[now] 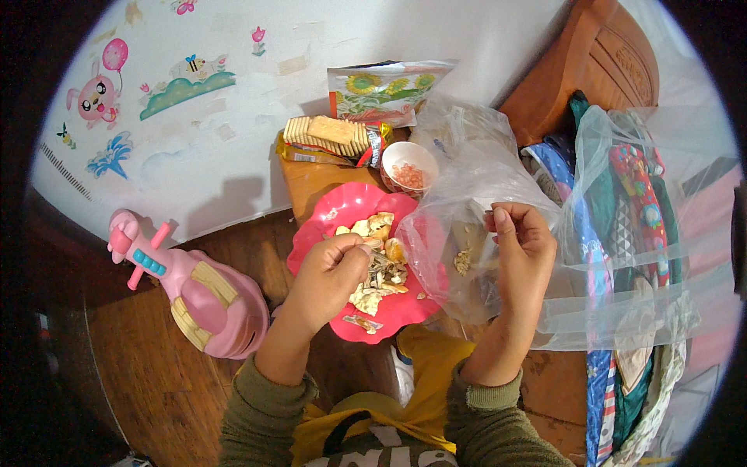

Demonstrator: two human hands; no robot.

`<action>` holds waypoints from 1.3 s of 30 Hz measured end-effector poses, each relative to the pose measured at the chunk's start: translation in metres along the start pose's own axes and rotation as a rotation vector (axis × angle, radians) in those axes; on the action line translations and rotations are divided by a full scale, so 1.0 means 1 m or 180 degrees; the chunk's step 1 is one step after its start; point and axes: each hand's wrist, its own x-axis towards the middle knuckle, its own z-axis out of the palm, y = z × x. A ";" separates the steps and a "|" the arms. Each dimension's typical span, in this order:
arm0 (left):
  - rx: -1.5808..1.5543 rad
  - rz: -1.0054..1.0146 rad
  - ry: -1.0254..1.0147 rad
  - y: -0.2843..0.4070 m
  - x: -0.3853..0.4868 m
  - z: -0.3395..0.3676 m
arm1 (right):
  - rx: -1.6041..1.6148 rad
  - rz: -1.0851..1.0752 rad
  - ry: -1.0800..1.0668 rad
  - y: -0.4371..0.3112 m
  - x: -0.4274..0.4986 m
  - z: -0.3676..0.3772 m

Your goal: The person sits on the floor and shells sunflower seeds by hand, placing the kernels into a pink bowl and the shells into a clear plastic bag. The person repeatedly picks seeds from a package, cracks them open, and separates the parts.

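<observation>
My left hand (335, 274) is over a scalloped pink plate (309, 233), its thumb and fingers pinched together; whether something small is between them is hidden. On the plate lie fruit peels (367, 300), a heap of seed shells (382, 271) and a small torn wrapper (363, 323). My right hand (519, 239) is raised over a clear plastic bag (437, 251), thumb and forefinger pinching a small dark piece, perhaps a seed or shell. Shelled kernels (462, 261) lie in a small pile on the bag. A white bowl (410, 153) behind the plate holds small pinkish pieces.
An opened pack of crackers (327, 137) and an upright pouch with sunflowers (382, 90) stand at the back of the wooden surface (303, 181), against the wall. A pink ride-on toy (216, 298) is at left. Sheer netting (630, 315) and clothes hang at right, below a wooden headboard (583, 64).
</observation>
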 end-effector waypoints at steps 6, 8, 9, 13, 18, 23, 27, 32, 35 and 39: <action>0.0034 -0.0040 -0.0036 -0.004 0.003 0.001 | -0.0211 -0.0035 0.0081 0.001 0.001 0.002; 0.0107 -0.0017 -0.0041 -0.005 0.003 0.001 | -0.0383 -0.0100 0.0097 0.002 0.001 0.002; 0.0123 -0.0016 -0.0051 -0.005 0.003 0.000 | -0.0420 -0.0124 0.0130 0.005 0.002 0.002; 0.0165 -0.0018 -0.0077 -0.003 0.003 0.000 | -0.0570 -0.0232 0.0321 0.006 0.003 0.002; 0.0173 0.0008 -0.0056 -0.003 0.002 0.000 | 0.0244 -0.0139 -0.0221 -0.005 -0.005 0.006; 0.0192 0.0039 -0.0062 -0.005 0.003 0.000 | 0.0757 -0.0063 -0.1191 -0.016 -0.021 0.026; 0.0216 0.0019 -0.0081 -0.003 0.003 -0.001 | 0.0327 -0.0301 -0.1370 -0.014 -0.025 0.037; 0.0228 -0.0044 -0.0008 -0.003 0.002 -0.003 | 0.0678 -0.0151 -0.1227 -0.013 -0.023 0.035; 0.0269 -0.0069 0.0007 -0.002 0.002 -0.005 | 0.0628 -0.0374 -0.1192 -0.012 -0.020 0.033; 0.0355 -0.0025 0.0005 -0.002 0.003 -0.003 | 0.0568 -0.0720 -0.0711 -0.014 -0.016 0.032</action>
